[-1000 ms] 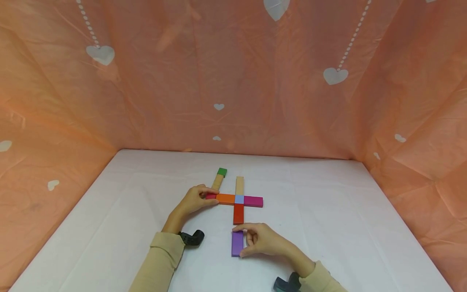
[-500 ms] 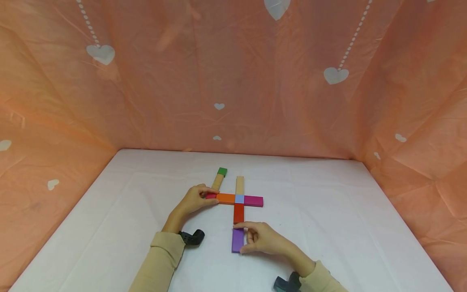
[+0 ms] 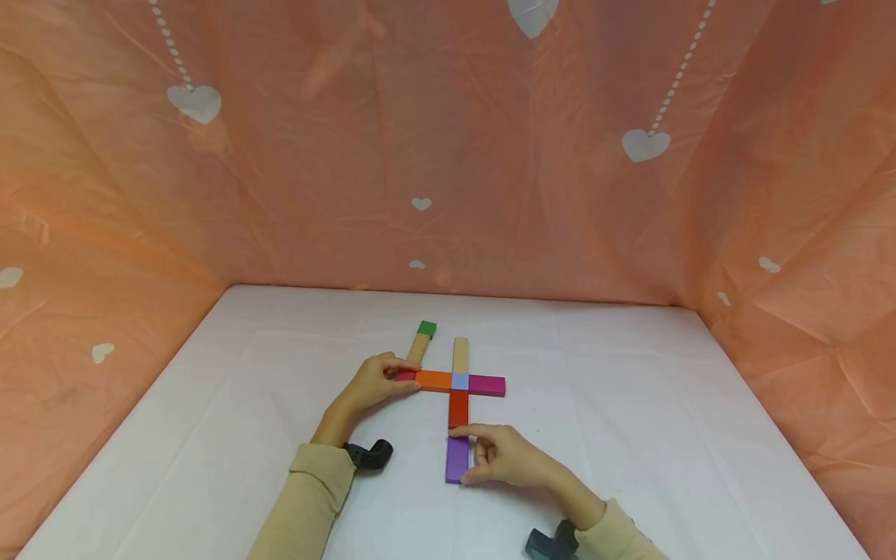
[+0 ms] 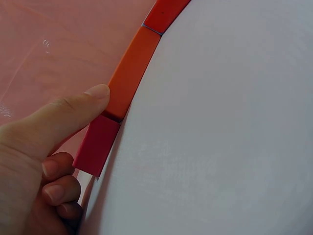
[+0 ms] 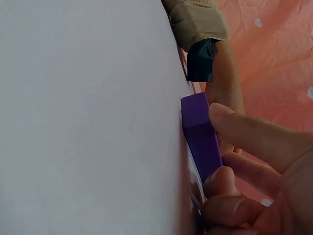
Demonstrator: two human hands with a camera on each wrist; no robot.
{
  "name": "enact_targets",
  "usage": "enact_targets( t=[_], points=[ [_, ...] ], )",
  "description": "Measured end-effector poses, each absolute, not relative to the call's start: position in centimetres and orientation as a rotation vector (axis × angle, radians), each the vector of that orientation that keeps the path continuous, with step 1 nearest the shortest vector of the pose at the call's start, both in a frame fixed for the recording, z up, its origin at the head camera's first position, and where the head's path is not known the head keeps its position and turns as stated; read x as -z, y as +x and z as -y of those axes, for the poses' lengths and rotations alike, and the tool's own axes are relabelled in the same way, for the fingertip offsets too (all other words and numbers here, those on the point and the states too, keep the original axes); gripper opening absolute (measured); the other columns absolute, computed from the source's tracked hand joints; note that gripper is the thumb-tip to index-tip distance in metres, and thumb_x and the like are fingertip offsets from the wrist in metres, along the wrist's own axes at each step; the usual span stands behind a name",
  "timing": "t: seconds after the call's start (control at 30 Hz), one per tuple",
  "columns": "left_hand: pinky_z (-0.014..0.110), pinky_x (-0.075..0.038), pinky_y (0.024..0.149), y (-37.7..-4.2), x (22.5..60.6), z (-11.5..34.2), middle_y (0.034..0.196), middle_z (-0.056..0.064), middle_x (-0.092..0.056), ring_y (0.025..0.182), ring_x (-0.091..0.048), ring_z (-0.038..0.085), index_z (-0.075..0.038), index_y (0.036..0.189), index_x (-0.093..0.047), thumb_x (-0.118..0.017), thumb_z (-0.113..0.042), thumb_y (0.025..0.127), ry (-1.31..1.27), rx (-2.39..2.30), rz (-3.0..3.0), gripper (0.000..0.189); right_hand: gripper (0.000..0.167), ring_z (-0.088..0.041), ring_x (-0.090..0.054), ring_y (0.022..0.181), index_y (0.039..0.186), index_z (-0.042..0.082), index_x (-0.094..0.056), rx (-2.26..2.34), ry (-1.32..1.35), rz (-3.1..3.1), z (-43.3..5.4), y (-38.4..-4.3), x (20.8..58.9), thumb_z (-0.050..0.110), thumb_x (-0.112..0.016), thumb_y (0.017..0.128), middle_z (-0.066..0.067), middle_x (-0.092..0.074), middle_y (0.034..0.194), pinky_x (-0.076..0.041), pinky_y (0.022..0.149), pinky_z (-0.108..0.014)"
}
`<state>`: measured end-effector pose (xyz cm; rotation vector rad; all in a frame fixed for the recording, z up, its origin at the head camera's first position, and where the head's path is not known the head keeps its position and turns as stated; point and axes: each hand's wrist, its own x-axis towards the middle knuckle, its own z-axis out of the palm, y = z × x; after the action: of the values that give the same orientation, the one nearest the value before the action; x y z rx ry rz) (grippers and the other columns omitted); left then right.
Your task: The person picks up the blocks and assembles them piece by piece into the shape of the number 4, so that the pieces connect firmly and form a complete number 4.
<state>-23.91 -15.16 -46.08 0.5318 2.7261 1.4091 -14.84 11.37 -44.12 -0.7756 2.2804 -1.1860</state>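
In the head view, my left hand [image 3: 374,383] pinches the left end of the orange block [image 3: 434,380], index finger on the far side, thumb on the near side. A crimson block [image 4: 97,146] adjoins that end, partly covered by the hand in the head view. My right hand [image 3: 511,456] spans the purple block [image 3: 457,460] lengthwise, with the thumb at its near end and the index finger at its far end. That far end meets the red block [image 3: 458,409], which runs up to a small light-blue block [image 3: 460,381].
A magenta block [image 3: 487,386] extends right of the light-blue one, and a plain wooden block [image 3: 460,355] extends behind it. Another wooden block [image 3: 418,349] slants away from the crimson one, with a green block [image 3: 427,330] at its tip. All lie on a white-covered table [image 3: 630,435].
My right hand has slid the purple block away from me, closing the gap to the red block. My left hand has stayed where it was.
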Motion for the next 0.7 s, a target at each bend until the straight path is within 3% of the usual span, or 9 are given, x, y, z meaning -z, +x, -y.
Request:
enact_targets(
  t=[0.7],
  points=[
    [0.022, -0.029, 0.066, -23.95, 46.19, 15.22, 0.076, 0.004, -0.049, 0.076, -0.04, 0.013, -0.005, 0.104, -0.075, -0.079, -0.019, 0.078, 0.528, -1.401, -2.723, 0.03, 0.055, 0.002, -0.041, 0.058, 0.133, 0.006, -0.055, 1.199, -0.757, -2.274, -11.5, -14.83, 44.08, 0.017, -0.074, 0.083, 0.006, -0.048, 0.066, -0.037, 0.061, -0.015]
  ],
)
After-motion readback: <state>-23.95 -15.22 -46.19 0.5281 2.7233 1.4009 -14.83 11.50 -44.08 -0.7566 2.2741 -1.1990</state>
